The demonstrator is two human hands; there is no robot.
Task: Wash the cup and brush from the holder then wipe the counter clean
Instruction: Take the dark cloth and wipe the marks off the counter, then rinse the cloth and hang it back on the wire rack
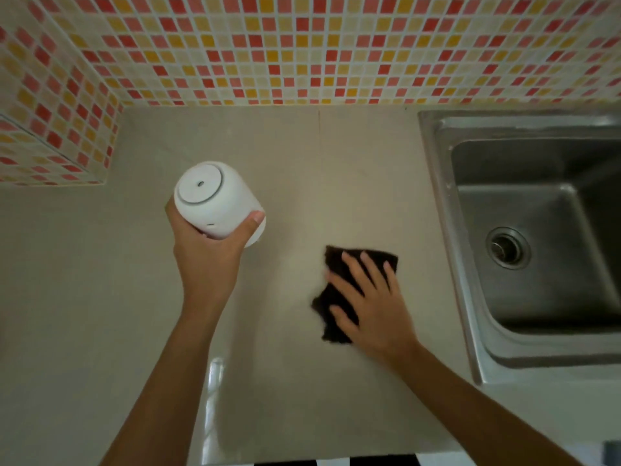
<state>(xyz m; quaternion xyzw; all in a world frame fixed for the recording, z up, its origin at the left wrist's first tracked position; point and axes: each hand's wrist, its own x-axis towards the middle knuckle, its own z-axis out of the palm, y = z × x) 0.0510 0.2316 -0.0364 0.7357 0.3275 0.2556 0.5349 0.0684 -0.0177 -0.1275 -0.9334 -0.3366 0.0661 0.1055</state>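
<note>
Gripping a white holder (218,200) in the left hand (205,260), fingers and thumb curled round its side, base tipped toward the camera, lifted clear of the beige counter (100,280); pressing a dark cloth (339,297) flat against the counter with the right hand (369,304), fingers spread wide and straight; lying just left of the steel sink (537,230), below the mosaic tile wall (302,45).

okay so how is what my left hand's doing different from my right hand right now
The left hand grips a white cylindrical plastic container, lifted off the beige stone counter; the right hand presses flat, fingers spread, on a dark brown cloth lying on that counter. The container is rigid; the cloth is crumpled. Both hands are beside the steel sink.
</note>
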